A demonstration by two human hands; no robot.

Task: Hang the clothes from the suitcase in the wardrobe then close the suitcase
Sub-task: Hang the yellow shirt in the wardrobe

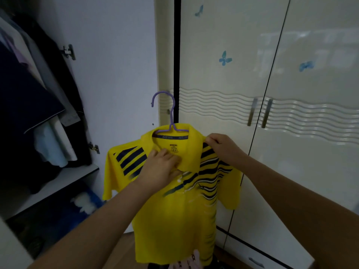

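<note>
Shirt (174,210) on purple hanger (171,113); L hand (161,167) & R hand (221,146) both pinching collar.

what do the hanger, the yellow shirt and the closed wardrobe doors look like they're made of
Hanger: probably plastic, a thin, smooth purple rod of even colour.
Yellow shirt: soft fabric, likely synthetic sportswear; it drapes and folds, with a slight sheen.
Wardrobe doors: glossy cream panels, perhaps laminate or lacquer; reflections show.

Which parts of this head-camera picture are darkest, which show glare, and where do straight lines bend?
Head view: the open wardrobe on the left is dim, its hanging clothes hard to tell apart; the glossy closed doors on the right carry pale reflected glare; door edges bow from the wide lens; the yellow shirt is well lit and sharp.
</note>
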